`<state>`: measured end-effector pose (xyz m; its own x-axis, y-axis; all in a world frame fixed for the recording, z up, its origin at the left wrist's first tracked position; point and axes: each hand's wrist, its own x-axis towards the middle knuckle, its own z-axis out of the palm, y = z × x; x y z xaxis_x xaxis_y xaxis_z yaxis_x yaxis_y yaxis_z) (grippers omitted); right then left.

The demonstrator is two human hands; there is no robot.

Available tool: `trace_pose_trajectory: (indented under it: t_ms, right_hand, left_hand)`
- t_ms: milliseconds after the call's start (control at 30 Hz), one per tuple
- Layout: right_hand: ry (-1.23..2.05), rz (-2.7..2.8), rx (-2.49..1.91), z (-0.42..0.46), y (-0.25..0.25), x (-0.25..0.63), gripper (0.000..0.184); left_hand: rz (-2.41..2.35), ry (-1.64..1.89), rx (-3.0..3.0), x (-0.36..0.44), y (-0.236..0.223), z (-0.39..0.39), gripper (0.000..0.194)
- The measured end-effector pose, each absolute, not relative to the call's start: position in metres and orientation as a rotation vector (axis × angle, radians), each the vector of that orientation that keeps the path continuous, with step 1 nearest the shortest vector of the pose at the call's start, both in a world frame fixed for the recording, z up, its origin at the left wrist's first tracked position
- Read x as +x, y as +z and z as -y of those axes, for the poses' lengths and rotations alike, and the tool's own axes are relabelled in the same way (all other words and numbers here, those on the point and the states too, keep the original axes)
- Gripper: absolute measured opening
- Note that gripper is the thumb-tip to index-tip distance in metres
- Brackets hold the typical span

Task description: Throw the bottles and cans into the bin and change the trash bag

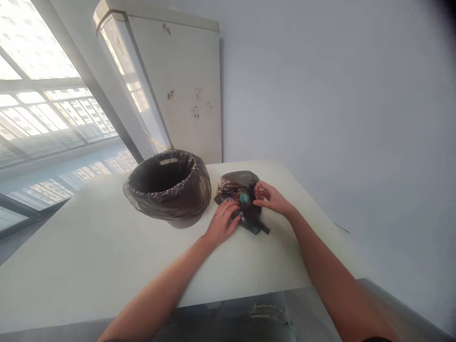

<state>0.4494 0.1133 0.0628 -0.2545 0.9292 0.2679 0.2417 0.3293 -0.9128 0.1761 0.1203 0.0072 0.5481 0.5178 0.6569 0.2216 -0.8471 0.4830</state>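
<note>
A filled black plastic garbage bag (235, 181) lies on the white table, with a green item showing faintly through its thin film. My left hand (223, 221) rests against the bag's near left side, its fingers stretched out over the plastic. At the bag's right side, my right hand (270, 197) has its fingers curled in a pinch on the dark film. To the left stands a trash bin (185, 202), lined with another black bag folded over its rim. The inside of the bin is dark.
The white table (142, 266) carries both the bin and the bag. Behind it stands a pale cabinet-like appliance (192, 61) with worn spots. A large window (46, 109) is on the left and a plain grey wall (338, 118) on the right.
</note>
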Motion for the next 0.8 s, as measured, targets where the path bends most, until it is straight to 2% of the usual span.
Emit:
trace_pose_trajectory:
  t_ms: [133,200,267,367,433,633,800]
  right_hand:
    - [0.985,1.54,-1.005,-0.126,0.036,0.439,0.07]
    - [0.935,1.522,-1.023,-0.124,0.023,0.436,0.074]
    - [0.87,1.507,-1.041,-0.122,0.016,0.438,0.065]
    - [0.825,1.528,-1.041,-0.119,0.014,0.443,0.04]
    - [0.839,1.593,-1.013,-0.12,0.017,0.445,0.034]
    - [1.001,1.546,-0.944,-0.123,0.015,0.448,0.046]
    - [0.96,1.384,-0.972,-0.128,0.009,0.453,0.051]
  left_hand:
    - [-0.597,1.183,2.429,0.176,0.005,-0.124,0.031]
    - [-0.617,1.202,2.406,0.177,0.004,-0.125,0.029]
    - [-0.636,1.218,2.384,0.178,0.004,-0.125,0.026]
    - [-0.63,1.216,2.366,0.18,0.005,-0.124,0.022]
    - [-0.624,1.201,2.361,0.181,0.006,-0.122,0.024]
    - [-0.663,1.2,2.36,0.178,0.007,-0.122,0.027]
    - [-0.658,1.372,2.381,0.175,0.012,-0.122,0.022]
